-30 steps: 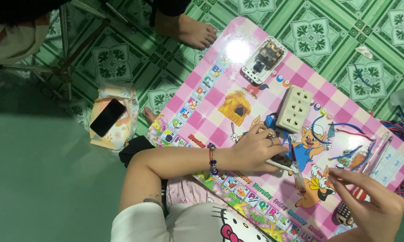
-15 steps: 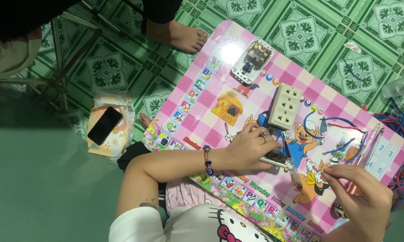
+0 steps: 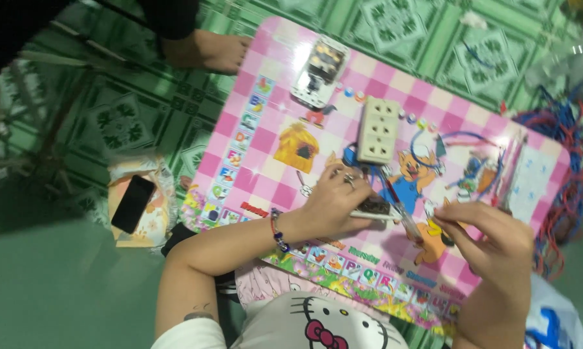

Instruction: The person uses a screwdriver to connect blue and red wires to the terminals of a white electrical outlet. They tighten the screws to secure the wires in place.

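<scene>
Your left hand (image 3: pixel 333 203) pinches a small flat part (image 3: pixel 372 210); your right hand (image 3: pixel 498 242) curls shut on the screwdriver (image 3: pixel 401 210), which could slip off.

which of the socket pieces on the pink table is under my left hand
The small flat piece under your left hand, not the cream three-outlet socket block or the opened one at the far edge.

Home: green tiled floor (image 3: pixel 130 110), children's table (image 3: pixel 265 139)

Right hand (image 3: pixel 492 249) lifted higher over table (image 3: pixel 265 139), fingers now pinched together nearer screwdriver (image 3: pixel 395 208).
</scene>
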